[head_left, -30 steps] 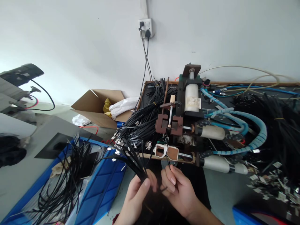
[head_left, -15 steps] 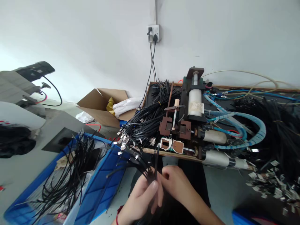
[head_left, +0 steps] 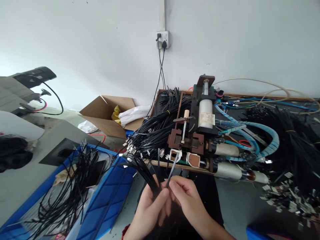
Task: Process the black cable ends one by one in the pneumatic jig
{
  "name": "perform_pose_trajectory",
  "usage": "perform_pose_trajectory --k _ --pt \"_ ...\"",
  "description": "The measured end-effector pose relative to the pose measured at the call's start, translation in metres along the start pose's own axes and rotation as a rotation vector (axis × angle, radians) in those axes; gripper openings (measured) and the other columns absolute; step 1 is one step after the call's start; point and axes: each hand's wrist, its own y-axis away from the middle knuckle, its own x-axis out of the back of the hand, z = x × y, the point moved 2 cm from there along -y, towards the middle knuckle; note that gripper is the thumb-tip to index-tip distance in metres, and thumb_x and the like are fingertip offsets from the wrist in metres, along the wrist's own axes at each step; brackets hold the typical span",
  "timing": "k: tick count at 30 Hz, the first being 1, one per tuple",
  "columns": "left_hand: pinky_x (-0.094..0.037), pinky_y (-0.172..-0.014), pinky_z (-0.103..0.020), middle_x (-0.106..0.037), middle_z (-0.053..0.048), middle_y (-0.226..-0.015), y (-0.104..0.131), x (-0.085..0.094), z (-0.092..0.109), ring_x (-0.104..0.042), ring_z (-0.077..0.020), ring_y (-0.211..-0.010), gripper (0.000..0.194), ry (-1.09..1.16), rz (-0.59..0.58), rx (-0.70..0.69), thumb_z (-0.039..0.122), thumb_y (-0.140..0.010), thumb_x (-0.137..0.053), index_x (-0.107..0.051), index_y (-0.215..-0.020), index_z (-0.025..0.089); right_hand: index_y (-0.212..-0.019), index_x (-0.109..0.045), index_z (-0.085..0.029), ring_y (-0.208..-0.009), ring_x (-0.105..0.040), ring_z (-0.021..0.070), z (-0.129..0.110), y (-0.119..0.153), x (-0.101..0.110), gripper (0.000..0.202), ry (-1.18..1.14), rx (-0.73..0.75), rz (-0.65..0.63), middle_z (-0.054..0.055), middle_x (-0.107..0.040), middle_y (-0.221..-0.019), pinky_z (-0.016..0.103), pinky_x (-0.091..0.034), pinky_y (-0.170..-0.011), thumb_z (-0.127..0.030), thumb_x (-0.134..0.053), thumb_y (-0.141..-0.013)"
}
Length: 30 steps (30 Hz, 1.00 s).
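Observation:
Black cables [head_left: 142,171] fan out from my left hand [head_left: 150,208], which is wrapped round the bundle. My right hand [head_left: 188,200] pinches a single cable [head_left: 172,169] between thumb and forefinger. This cable looks greyish and points upward, its tip in front of the white-edged left pad [head_left: 175,155] of a small pneumatic clamp. Both hands meet low in the middle, just in front of the bench edge. A gap separates the left pad from the right pad [head_left: 193,160]. The lower ends of the held cables are hidden.
Behind the pads stand brown brackets [head_left: 198,143] and a white cylinder [head_left: 206,113] with blue hoses [head_left: 271,133]. Tied cables [head_left: 160,123] lie left of them, more cables [head_left: 295,143] at right. A blue crate [head_left: 105,203] of loose cables and an open carton [head_left: 102,116] are at left.
The two clamp pads have moved apart. My right hand has opened out from a curled grip, and the single cable now stands up between my hands. The view has shifted slightly.

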Motion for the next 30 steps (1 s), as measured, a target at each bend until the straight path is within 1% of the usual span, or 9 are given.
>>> perform_pose_trajectory --k 2,5,9,11,13,16,19,25,30 --pt "-0.021 -0.033 -0.015 -0.065 0.005 -0.053 -0.002 -0.001 -0.001 -0.039 -0.0050 -0.031 0.054 -0.004 0.004 -0.005 0.072 -0.089 -0.073 -0.056 -0.100 0.021 -0.087 -0.077 -0.018 -0.047 -0.057 0.0137 0.005 0.000 0.001 0.041 -0.108 -0.039 -0.058 -0.002 -0.062 -0.054 0.025 -0.040 -0.048 -0.055 -0.068 -0.101" --pt "-0.022 -0.033 -0.015 -0.064 0.005 -0.053 -0.005 -0.003 -0.003 -0.039 -0.0050 -0.031 0.052 -0.023 0.012 0.002 0.069 -0.089 -0.075 -0.057 -0.097 0.021 -0.094 -0.078 -0.018 -0.048 -0.062 0.0146 0.009 0.002 0.003 0.036 -0.218 -0.005 -0.073 -0.001 -0.067 -0.061 0.026 -0.047 -0.051 -0.055 -0.077 -0.096" --pt "-0.027 -0.036 -0.018 -0.060 0.006 -0.051 -0.009 -0.006 0.000 -0.042 -0.0072 -0.033 0.045 -0.016 -0.020 -0.006 0.063 -0.092 -0.074 -0.057 -0.090 0.022 -0.086 -0.077 -0.018 -0.049 -0.052 0.0113 0.014 0.001 0.007 0.034 -0.277 -0.011 -0.013 -0.003 -0.059 -0.061 0.023 -0.039 -0.049 -0.051 -0.081 -0.093" --pt "-0.041 -0.047 -0.023 -0.063 0.003 -0.057 -0.012 -0.005 0.004 -0.053 -0.0111 -0.044 0.038 -0.009 -0.036 -0.087 0.056 -0.098 -0.071 -0.060 -0.088 0.021 -0.078 -0.075 -0.017 -0.048 -0.040 0.0097 0.017 -0.002 0.010 0.037 -0.387 -0.064 0.021 -0.005 -0.050 -0.057 0.023 -0.032 -0.048 -0.051 -0.081 -0.093" --pt "-0.051 -0.066 -0.028 -0.067 -0.002 -0.075 -0.015 -0.001 0.008 -0.063 -0.0169 -0.067 0.031 0.003 -0.018 -0.198 0.046 -0.102 -0.068 -0.066 -0.087 0.020 -0.074 -0.073 -0.017 -0.049 -0.030 0.0092 0.018 -0.005 0.012 0.037 -0.513 -0.098 0.033 -0.007 -0.041 -0.053 0.024 -0.027 -0.050 -0.049 -0.083 -0.090" --pt "-0.051 -0.082 -0.033 -0.065 -0.006 -0.092 -0.019 0.006 0.008 -0.062 -0.0225 -0.089 0.029 0.074 -0.010 -0.300 0.039 -0.104 -0.064 -0.069 -0.084 0.019 -0.068 -0.070 -0.016 -0.050 -0.023 0.0087 0.020 -0.008 0.016 0.039 -0.615 -0.124 0.027 -0.009 -0.034 -0.049 0.025 -0.022 -0.053 -0.046 -0.085 -0.088" --pt "-0.051 -0.079 -0.034 -0.065 -0.007 -0.088 -0.020 0.008 0.002 -0.061 -0.0227 -0.085 0.029 0.159 -0.050 -0.308 0.037 -0.106 -0.059 -0.071 -0.088 0.019 -0.067 -0.070 -0.016 -0.048 -0.021 0.0080 0.022 -0.009 0.020 0.039 -0.678 -0.172 0.023 -0.010 -0.033 -0.048 0.025 -0.019 -0.052 -0.045 -0.087 -0.086" --pt "-0.051 -0.064 -0.029 -0.074 -0.003 -0.072 -0.022 -0.004 0.002 -0.064 -0.0183 -0.065 0.018 0.350 -0.071 -0.303 0.035 -0.106 -0.063 -0.070 -0.115 0.022 -0.069 -0.072 -0.016 -0.046 -0.018 0.0066 0.026 -0.010 0.026 0.034 -0.758 -0.225 0.040 -0.011 -0.032 -0.047 0.024 -0.018 -0.050 -0.041 -0.091 -0.083" --pt "-0.054 -0.064 -0.025 -0.078 -0.003 -0.072 -0.025 -0.012 0.008 -0.069 -0.0147 -0.061 0.014 0.409 -0.117 -0.288 0.035 -0.107 -0.064 -0.070 -0.109 0.022 -0.067 -0.072 -0.015 -0.044 -0.016 0.0054 0.024 -0.013 0.028 0.031 -0.799 -0.266 0.015 -0.012 -0.032 -0.046 0.023 -0.016 -0.047 -0.035 -0.091 -0.081"
